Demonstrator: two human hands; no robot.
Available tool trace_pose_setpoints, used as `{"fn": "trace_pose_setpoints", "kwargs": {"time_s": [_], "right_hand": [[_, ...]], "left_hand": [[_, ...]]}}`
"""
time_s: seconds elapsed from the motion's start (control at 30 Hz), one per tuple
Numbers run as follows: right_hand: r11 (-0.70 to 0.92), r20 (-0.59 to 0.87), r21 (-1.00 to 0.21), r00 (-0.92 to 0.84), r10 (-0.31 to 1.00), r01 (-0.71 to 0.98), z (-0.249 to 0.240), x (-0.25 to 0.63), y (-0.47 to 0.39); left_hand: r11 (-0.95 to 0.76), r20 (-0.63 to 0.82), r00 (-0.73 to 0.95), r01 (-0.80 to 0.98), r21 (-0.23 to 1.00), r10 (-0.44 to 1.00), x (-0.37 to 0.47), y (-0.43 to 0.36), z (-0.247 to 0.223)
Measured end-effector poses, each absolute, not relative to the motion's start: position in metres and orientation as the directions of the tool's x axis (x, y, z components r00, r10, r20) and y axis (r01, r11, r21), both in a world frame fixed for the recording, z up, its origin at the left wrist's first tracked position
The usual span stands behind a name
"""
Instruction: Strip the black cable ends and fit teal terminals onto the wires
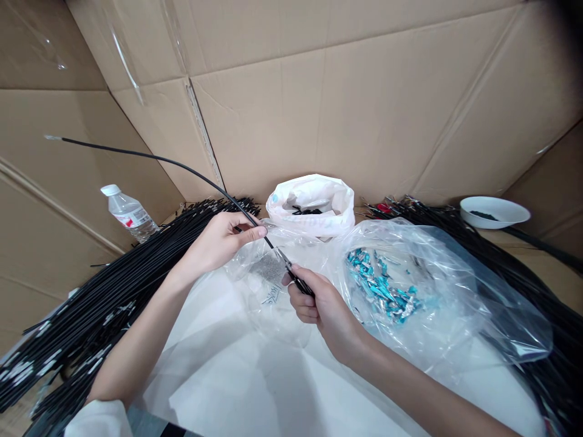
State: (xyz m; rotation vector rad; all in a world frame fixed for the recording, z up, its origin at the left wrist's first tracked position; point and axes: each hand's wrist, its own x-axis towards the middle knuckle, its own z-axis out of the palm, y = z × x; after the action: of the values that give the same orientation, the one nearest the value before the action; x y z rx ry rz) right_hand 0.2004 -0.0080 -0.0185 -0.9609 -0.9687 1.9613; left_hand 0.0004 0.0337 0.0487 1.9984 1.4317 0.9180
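Between the thumb and fingers of my left hand (234, 237) is a black cable (182, 165). Its long free part arcs up to the far left and ends in a pale stripped tip. The lower end slants down toward my right hand (319, 300), which is closed around black-handled scissors (296, 276). The metal blades point up-left and meet the cable's end; whether they grip it cannot be made out. Beneath both hands lies a clear plastic bag (286, 321) with grey fine material showing inside.
Black cable bundles (136, 285) line the left, with more cables (501, 261) on the right. A water bottle (132, 212) leans at the left. Behind are a white bag (310, 224) and a bowl (494, 221). Blue and silver scraps (382, 285) lie in clear plastic. Cardboard walls (355, 109) enclose the table.
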Motion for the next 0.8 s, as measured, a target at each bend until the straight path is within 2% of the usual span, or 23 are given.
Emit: {"fn": "trace_pose_setpoints", "kwargs": {"time_s": [0.33,0.57,0.67,0.8], "right_hand": [[-0.437,-0.288,-0.851,-0.439,0.851,-0.289,-0.022,0.198,-0.008],[-0.425,-0.284,-0.852,-0.413,0.865,-0.304,-0.022,0.199,-0.006],[-0.408,-0.271,-0.855,-0.393,0.878,-0.320,-0.021,0.200,-0.004],[-0.396,-0.257,-0.858,-0.393,0.883,-0.329,-0.022,0.201,-0.001]], "left_hand": [[-0.312,0.216,0.228,0.599,0.737,0.949,0.005,0.032,0.045],[-0.372,0.312,0.208,0.625,0.687,0.927,0.012,0.032,0.037],[-0.363,0.326,0.171,0.576,0.733,0.930,0.015,0.034,0.034],[-0.365,0.302,0.210,0.437,0.822,0.930,0.018,0.036,0.031]]}}
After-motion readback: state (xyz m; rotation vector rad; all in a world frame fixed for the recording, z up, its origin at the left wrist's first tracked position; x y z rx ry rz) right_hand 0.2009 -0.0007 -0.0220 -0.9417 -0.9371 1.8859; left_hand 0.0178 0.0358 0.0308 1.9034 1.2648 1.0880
